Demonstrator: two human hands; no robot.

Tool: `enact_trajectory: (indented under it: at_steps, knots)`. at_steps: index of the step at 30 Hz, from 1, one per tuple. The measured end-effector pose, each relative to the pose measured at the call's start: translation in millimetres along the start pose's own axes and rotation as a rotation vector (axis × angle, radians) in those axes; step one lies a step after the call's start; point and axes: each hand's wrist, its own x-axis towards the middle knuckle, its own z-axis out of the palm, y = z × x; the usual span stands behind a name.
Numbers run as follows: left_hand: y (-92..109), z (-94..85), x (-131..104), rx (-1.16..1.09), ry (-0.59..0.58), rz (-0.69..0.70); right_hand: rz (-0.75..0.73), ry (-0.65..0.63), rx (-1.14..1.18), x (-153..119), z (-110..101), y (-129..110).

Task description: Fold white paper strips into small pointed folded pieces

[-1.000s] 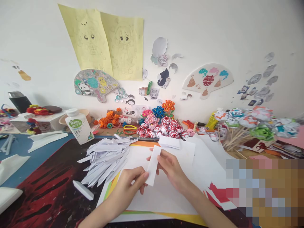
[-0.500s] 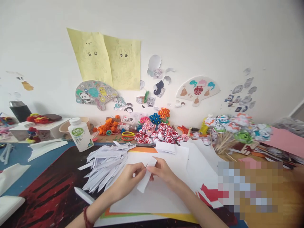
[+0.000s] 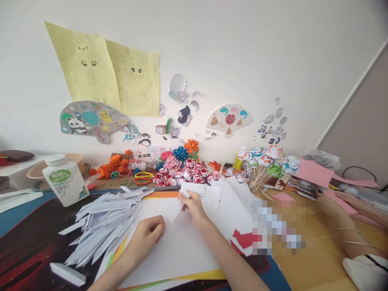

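Observation:
My left hand point(image 3: 150, 233) hovers over a large white sheet point(image 3: 178, 246), its fingers loosely curled, with nothing showing in them. My right hand point(image 3: 194, 208) has reached to the far edge of that sheet. Its thumb and fingers pinch a white paper strip point(image 3: 185, 194), mostly hidden by the fingers, beside a small stack of white paper slips point(image 3: 197, 189). Left of the sheet spreads a heap of folded white paper strips point(image 3: 106, 222). One thicker folded strip point(image 3: 68, 274) lies apart, near the front.
A white bottle point(image 3: 65, 182) stands at back left. Red-and-white paper flowers point(image 3: 188, 173) line the back, with more flowers on sticks point(image 3: 266, 161) to the right. Red paper scraps point(image 3: 242, 239) lie right of the sheet. Another person's hands point(image 3: 336, 210) hold pink paper point(image 3: 341, 201).
Both hands held one white strip between them; now they are apart. My right hand moved away to the slip stack, my left drew back. The view turned right, showing the other person's hands.

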Motion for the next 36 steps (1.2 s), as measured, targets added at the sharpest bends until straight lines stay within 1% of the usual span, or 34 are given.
enact_trajectory:
  at_steps: [2,4,5,7,9,12,15,18,20,24,27,31,36]
  knots:
    - [4.4,-1.0,-4.3,0.006,0.000,0.010,0.002,0.059,0.013,4.4,-12.0,-1.6]
    - [6.5,-2.4,-6.4,0.063,0.046,0.020,0.010,0.066,0.009,5.8,-16.7,-3.1]
    - [6.2,-2.8,-6.8,0.103,0.079,0.024,0.014,0.054,0.000,4.9,-15.6,-3.1]
    - [3.5,-2.3,-7.0,0.178,0.144,0.038,0.017,0.015,-0.028,0.1,-8.1,-1.3]
    - [-0.1,0.4,-7.1,0.232,0.169,0.052,0.011,-0.018,-0.064,-8.0,2.7,1.9]
    - [-2.8,6.7,-7.6,0.295,0.134,0.049,-0.022,-0.056,-0.112,-21.0,14.9,5.1]
    - [-0.7,10.6,-8.2,0.313,0.102,0.031,-0.031,-0.106,-0.122,-28.7,18.2,3.0]
    - [2.8,9.2,-8.3,0.280,0.117,0.016,-0.014,-0.177,-0.102,-30.6,17.6,-3.3]
    - [4.1,6.7,-7.8,0.221,0.121,0.016,0.009,-0.242,-0.081,-30.8,17.3,-7.9]
    - [0.8,2.8,-4.7,0.029,0.085,0.039,0.039,-0.388,0.014,-33.0,15.8,-15.3]
    - [-5.3,2.3,-1.5,-0.124,0.061,0.060,0.027,-0.463,0.043,-34.9,12.9,-19.4]
    - [-8.5,2.6,-0.3,-0.226,0.050,0.065,0.008,-0.479,0.021,-35.2,10.0,-22.9]
    - [-1.3,1.3,-3.7,-0.135,0.115,-0.014,-0.001,-0.456,-0.029,-33.4,11.0,-21.1]
